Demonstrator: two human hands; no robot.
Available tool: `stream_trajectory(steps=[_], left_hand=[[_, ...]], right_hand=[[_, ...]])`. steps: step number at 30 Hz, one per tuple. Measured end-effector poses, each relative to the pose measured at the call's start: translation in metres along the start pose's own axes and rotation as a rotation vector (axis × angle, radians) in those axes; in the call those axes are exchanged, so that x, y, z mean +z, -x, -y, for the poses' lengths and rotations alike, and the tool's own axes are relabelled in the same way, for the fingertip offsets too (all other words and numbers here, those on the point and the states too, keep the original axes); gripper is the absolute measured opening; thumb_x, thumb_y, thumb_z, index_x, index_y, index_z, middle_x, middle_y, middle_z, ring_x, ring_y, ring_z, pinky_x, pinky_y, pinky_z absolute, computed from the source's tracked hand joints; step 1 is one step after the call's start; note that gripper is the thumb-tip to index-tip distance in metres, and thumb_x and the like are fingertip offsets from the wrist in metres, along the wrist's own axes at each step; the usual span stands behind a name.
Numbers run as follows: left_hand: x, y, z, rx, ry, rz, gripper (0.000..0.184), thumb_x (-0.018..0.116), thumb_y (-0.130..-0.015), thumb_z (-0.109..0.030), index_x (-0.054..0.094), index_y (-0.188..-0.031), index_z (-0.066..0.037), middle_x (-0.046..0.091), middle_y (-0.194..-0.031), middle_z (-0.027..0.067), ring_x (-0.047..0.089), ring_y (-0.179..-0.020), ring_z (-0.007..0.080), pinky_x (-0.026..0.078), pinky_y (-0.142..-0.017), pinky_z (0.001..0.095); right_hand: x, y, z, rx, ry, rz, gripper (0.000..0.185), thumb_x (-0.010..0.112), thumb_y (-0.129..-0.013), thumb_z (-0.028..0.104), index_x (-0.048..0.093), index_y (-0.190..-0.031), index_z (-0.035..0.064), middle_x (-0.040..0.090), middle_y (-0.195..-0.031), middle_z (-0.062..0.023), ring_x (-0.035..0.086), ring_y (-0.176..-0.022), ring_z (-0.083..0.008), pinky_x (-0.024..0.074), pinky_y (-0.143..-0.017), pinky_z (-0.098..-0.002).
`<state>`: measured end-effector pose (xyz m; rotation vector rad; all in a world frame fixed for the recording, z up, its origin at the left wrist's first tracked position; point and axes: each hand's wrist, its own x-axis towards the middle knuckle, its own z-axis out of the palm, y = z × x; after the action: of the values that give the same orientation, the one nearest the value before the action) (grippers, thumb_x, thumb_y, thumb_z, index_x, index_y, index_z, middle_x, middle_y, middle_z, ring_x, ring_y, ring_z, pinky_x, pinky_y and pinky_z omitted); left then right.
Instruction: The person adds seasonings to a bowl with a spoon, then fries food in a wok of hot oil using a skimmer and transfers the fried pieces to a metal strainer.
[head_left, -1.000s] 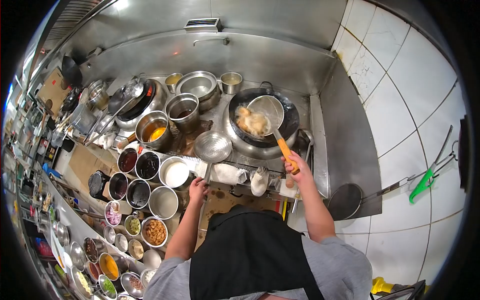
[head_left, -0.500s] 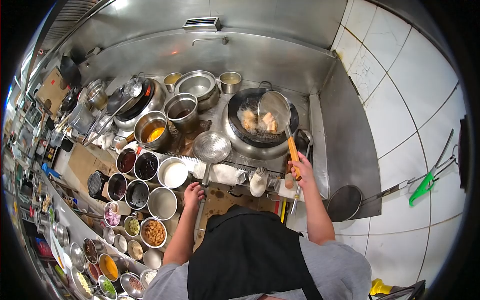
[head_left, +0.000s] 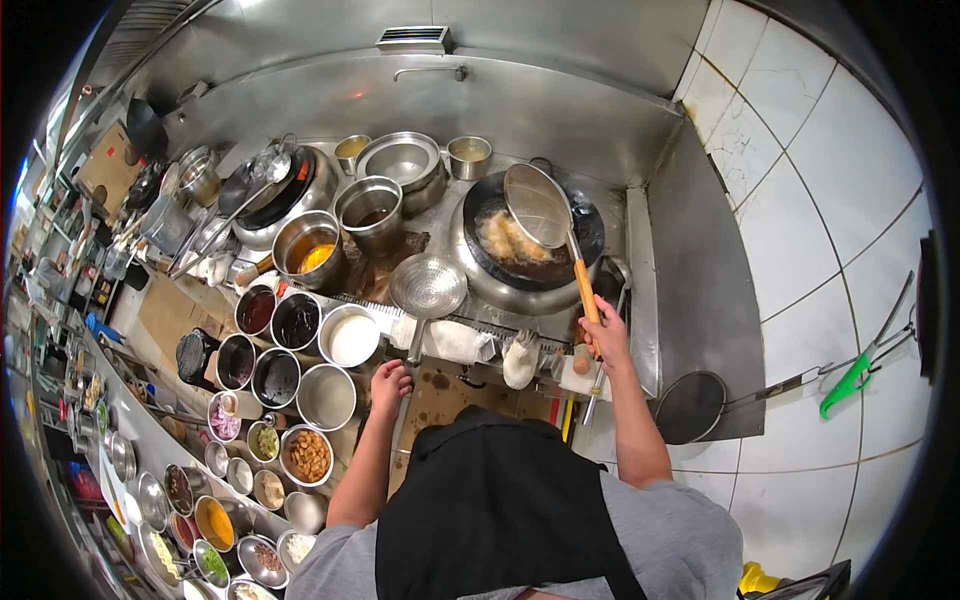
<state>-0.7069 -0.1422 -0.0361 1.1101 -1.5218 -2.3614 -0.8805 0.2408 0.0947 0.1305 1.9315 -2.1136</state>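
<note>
My right hand (head_left: 606,332) is closed round the wooden handle of a wire mesh skimmer (head_left: 536,205). The mesh head is tilted over the wok (head_left: 585,190), covering part of it. Under and beside the mesh, pale golden pieces of food (head_left: 505,238) lie in bubbling liquid; the mesh looks free of food. My left hand (head_left: 390,385), fingers curled, is by the handle end of a perforated metal ladle (head_left: 428,287). Whether those fingers grip anything is hidden. The ladle's bowl lies at the stove's front edge, left of the wok.
Metal pots (head_left: 370,215) stand left of the wok, one with orange liquid (head_left: 307,255). Several containers of sauces and ingredients (head_left: 306,455) line the left side. A folded white cloth (head_left: 455,342) lies along the stove front. A second strainer (head_left: 690,408) hangs at the right wall.
My right hand has moved the skimmer up and to the left over the wok. Food pieces seen at the mesh earlier are now in the bubbling liquid. My left hand stays by the ladle handle.
</note>
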Motion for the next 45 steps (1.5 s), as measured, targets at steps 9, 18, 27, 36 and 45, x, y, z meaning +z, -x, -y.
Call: stream_trajectory(steps=[9,18,27,36,45], left_hand=[[0.004,0.004,-0.003,-0.007,0.011,0.002,0.03,0.056,-0.085,-0.008,0.05,-0.114,0.0,0.053,-0.087,0.0033,0.051,-0.064,0.01,0.043,-0.051,0.0228],[0.006,0.0,-0.005,-0.014,-0.059,0.038,0.029,0.056,-0.086,-0.011,0.052,-0.113,-0.004,0.055,-0.091,0.0029,0.055,-0.07,0.0118,0.047,-0.058,0.0256],[-0.006,0.0,0.002,-0.015,-0.08,0.011,0.03,0.056,-0.087,-0.013,0.052,-0.115,-0.007,0.058,-0.096,0.003,0.058,-0.077,0.014,0.051,-0.065,0.0291],[-0.003,-0.001,0.003,-0.031,-0.098,0.01,0.031,0.056,-0.086,-0.015,0.052,-0.116,-0.007,0.057,-0.096,0.0024,0.058,-0.079,0.0148,0.05,-0.066,0.0294],[0.001,-0.004,0.004,-0.028,-0.094,0.032,0.029,0.056,-0.086,-0.015,0.052,-0.114,-0.007,0.055,-0.088,0.0003,0.057,-0.072,0.0125,0.05,-0.061,0.0265]], right_hand=[[0.012,0.029,0.002,-0.033,0.07,-0.001,0.061,0.055,-0.083,-0.002,0.033,-0.139,0.0078,0.052,-0.079,-0.0015,0.042,-0.051,-0.0053,0.0331,-0.037,-0.0194],[-0.009,-0.043,-0.049,-0.366,0.333,-0.101,0.058,0.057,-0.083,0.002,0.036,-0.136,0.0071,0.051,-0.069,0.0004,0.042,-0.048,-0.0053,0.034,-0.038,-0.0213],[-0.012,-0.065,-0.005,-0.097,0.133,-0.201,0.059,0.056,-0.079,-0.002,0.039,-0.134,0.0065,0.055,-0.074,-0.0055,0.047,-0.049,-0.0105,0.0388,-0.039,-0.0266],[-0.007,-0.069,-0.026,0.224,-0.463,0.112,0.05,0.054,-0.082,0.002,0.038,-0.128,0.0112,0.057,-0.086,-0.0131,0.049,-0.054,-0.0135,0.0394,-0.041,-0.022],[-0.023,-0.025,-0.021,0.224,-0.502,0.129,0.055,0.052,-0.083,0.001,0.035,-0.134,0.0125,0.057,-0.088,-0.0136,0.048,-0.055,-0.0123,0.0385,-0.04,-0.0195]])
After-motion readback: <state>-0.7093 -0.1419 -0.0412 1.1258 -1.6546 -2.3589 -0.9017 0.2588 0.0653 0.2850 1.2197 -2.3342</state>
